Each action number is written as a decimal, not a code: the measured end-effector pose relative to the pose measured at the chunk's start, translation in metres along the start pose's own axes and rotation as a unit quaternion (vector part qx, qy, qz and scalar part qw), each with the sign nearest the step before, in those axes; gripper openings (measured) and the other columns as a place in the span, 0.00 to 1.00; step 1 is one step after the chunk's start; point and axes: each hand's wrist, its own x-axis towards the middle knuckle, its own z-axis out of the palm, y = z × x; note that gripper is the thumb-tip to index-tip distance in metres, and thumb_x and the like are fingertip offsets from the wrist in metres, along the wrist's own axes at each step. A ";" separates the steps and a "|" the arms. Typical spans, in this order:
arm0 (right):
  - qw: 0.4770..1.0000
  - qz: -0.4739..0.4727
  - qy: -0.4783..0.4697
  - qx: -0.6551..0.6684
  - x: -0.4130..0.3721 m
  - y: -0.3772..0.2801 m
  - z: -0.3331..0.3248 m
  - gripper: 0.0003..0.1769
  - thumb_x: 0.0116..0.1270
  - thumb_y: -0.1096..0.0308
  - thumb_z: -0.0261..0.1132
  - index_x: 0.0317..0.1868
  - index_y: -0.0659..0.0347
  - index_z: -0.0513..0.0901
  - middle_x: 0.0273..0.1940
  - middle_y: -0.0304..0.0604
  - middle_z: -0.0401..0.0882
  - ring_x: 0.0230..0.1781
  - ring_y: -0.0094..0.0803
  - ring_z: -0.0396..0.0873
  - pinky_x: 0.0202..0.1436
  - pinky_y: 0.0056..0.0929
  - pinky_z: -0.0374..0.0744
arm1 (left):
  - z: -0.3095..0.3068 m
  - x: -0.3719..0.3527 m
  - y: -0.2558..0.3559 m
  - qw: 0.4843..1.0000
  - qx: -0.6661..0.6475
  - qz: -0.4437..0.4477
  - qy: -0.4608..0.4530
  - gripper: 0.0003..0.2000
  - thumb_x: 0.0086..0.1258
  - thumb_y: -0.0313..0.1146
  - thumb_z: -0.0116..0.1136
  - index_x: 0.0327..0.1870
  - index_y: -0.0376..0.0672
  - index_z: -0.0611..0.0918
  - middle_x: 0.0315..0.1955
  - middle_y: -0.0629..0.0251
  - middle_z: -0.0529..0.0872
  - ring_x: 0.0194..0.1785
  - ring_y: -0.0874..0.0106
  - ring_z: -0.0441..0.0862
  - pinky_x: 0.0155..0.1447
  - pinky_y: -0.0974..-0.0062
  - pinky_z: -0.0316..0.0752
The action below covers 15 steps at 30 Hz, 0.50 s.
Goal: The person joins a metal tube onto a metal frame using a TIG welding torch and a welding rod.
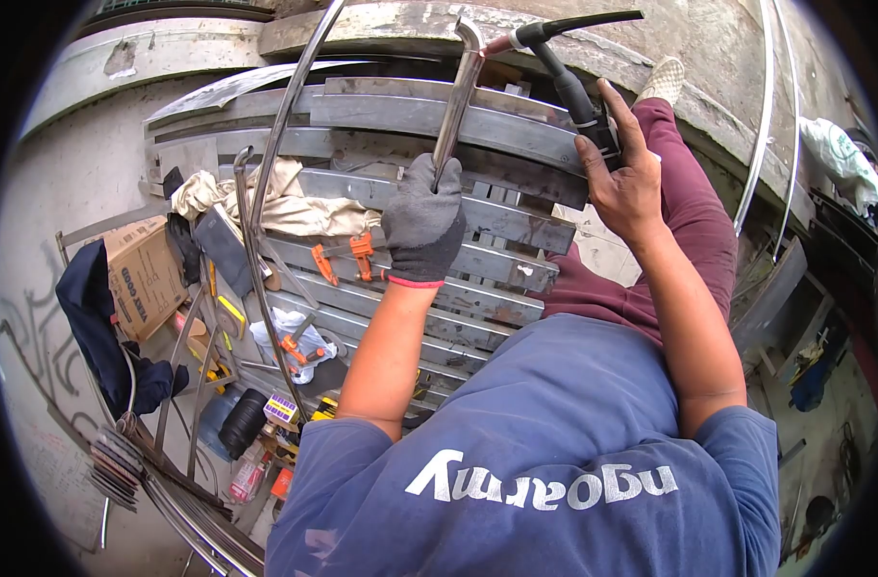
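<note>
My left hand (424, 221), in a grey work glove with a red cuff, is closed around a shiny metal tube (463, 87). The tube points away from me over the slatted metal bench and ends in a short bend at the top. In my bare right hand (626, 178) is a TIG welding torch (566, 85), gripped by its black handle with a finger stretched along it. The torch's reddish nozzle is right at the tube's bent end, and its long black back cap sticks out to the right.
Orange clamps (360, 254) and a beige cloth (237, 197) lie left of my gloved hand. A long bent tube (277, 125) crosses the bench's left side. Beyond stand a cardboard box (143, 274) and a dark spool (243, 423). Metal slats (439, 120) form the bench top.
</note>
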 end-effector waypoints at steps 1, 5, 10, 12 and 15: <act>1.000 -0.001 -0.002 -0.006 0.000 0.000 0.000 0.42 0.79 0.74 0.75 0.90 0.50 0.70 0.55 0.57 0.94 0.50 0.42 0.95 0.58 0.37 0.89 | 0.000 0.000 0.000 1.000 -0.004 -0.003 -0.003 0.16 0.88 0.47 0.66 0.53 0.42 0.90 0.38 0.49 0.92 0.40 0.49 0.91 0.45 0.55 0.83; 1.000 -0.006 -0.002 -0.009 0.001 -0.002 0.000 0.42 0.79 0.74 0.75 0.90 0.48 0.71 0.55 0.57 0.94 0.50 0.42 0.96 0.57 0.38 0.89 | 0.000 0.000 0.002 1.000 0.004 0.002 0.001 0.15 0.88 0.46 0.66 0.52 0.41 0.89 0.39 0.48 0.92 0.41 0.46 0.91 0.45 0.54 0.83; 1.000 -0.019 0.006 -0.013 0.001 0.001 0.002 0.42 0.79 0.73 0.76 0.89 0.46 0.72 0.54 0.57 0.94 0.51 0.44 0.96 0.57 0.39 0.89 | 0.000 0.000 0.003 1.000 0.019 0.012 0.008 0.15 0.88 0.45 0.65 0.50 0.40 0.88 0.40 0.46 0.91 0.42 0.43 0.90 0.45 0.52 0.83; 0.999 -0.033 0.003 -0.018 0.002 0.003 0.003 0.42 0.79 0.73 0.76 0.89 0.46 0.72 0.54 0.58 0.94 0.52 0.45 0.96 0.58 0.39 0.89 | 0.000 0.000 0.003 1.000 0.020 0.012 0.005 0.15 0.88 0.45 0.65 0.51 0.40 0.88 0.40 0.45 0.91 0.42 0.42 0.90 0.46 0.52 0.83; 0.998 -0.050 -0.005 -0.026 0.003 0.006 0.003 0.42 0.79 0.73 0.76 0.89 0.46 0.72 0.56 0.59 0.94 0.54 0.46 0.96 0.59 0.39 0.89 | -0.003 0.000 0.009 0.998 0.050 -0.021 -0.020 0.15 0.88 0.46 0.65 0.51 0.40 0.88 0.41 0.44 0.91 0.43 0.42 0.90 0.46 0.51 0.83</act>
